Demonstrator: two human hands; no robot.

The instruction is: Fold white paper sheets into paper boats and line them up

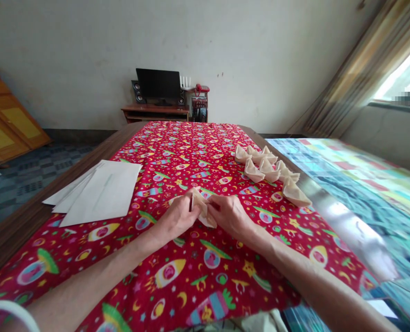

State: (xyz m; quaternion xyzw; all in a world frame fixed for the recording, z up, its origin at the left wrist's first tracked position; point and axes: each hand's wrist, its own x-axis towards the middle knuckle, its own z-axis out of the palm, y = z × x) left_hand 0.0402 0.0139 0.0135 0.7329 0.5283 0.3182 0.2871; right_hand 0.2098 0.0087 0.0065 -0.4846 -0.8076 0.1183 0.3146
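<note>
Near the middle of the table, my left hand [182,213] and my right hand [230,213] are both closed on one piece of folded cream paper [201,207]. The left fingers pinch its left side and the right fingers its right side; my fingers hide part of the folds. Several finished-looking folded paper shapes [269,170] with pointed tips lie in rows to the right, beyond my right hand. On the left, a fanned stack of flat white paper sheets [103,193] rests apart from my left hand.
A red cloth [191,152] printed with rockets covers the dark wooden table [28,230]. Right of the table is a bed with a patterned cover [350,184]. Against the far wall stand a monitor [158,84] and a red telephone [202,88]; a wooden cabinet [11,120] is at left.
</note>
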